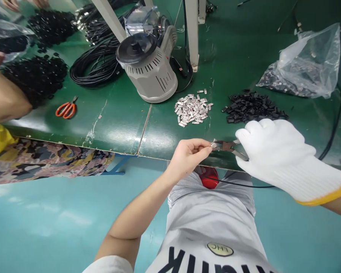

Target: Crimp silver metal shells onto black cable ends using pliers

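Note:
My bare left hand (189, 156) pinches a small silvery metal piece (214, 145) between thumb and fingertips, over the table's front edge. Around the handles of a pair of pliers (226, 145) closes my right hand (275, 149), in a white knitted glove with a yellow cuff. The plier jaws point left and meet the metal piece at my left fingertips; how firmly they grip it I cannot tell. Just beyond lies a heap of small silvery metal pieces (192, 110). A pile of short black plastic parts (254, 107) sits behind the gloved hand.
A grey machine with a round black lid (147, 66) stands near a white post (192, 36). Left are orange-handled scissors (66, 109), coiled black cable (95, 62) and black parts heaps (38, 77) by a co-worker's arm (7, 93). A filled plastic bag (304, 66) lies right.

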The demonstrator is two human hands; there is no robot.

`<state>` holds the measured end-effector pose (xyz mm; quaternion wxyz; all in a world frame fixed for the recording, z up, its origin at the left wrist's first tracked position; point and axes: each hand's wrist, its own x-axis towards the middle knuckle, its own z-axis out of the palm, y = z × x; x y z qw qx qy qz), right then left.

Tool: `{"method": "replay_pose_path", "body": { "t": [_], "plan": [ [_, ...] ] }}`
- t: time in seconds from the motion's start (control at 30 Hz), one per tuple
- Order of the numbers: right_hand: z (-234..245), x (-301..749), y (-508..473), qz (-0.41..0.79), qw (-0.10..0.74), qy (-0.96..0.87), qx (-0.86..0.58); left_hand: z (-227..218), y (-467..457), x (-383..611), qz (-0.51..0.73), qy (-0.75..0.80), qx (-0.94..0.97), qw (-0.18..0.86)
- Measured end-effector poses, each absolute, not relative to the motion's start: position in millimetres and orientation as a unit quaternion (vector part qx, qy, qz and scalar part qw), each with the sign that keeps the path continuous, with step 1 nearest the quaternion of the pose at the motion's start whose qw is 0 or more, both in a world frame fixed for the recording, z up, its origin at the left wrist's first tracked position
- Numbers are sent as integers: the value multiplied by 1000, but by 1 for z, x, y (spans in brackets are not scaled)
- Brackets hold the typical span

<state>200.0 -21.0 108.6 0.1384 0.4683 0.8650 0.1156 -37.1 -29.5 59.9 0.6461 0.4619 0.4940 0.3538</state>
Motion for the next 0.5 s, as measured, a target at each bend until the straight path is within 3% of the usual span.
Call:
{"method": "replay_pose_path", "body": {
  "t": [0.23, 0.37, 0.5],
  "plan": [
    [105, 198, -31, -76, 197, 777, 594, 52, -27, -38, 327, 488, 473, 657],
    [105, 204, -30, 17, 177, 831, 526, 43, -25, -42, 322, 506, 454, 659],
    [104, 208, -25, -4, 172, 830, 530, 37, -22, -48, 307, 472, 427, 708]
  ]
}}
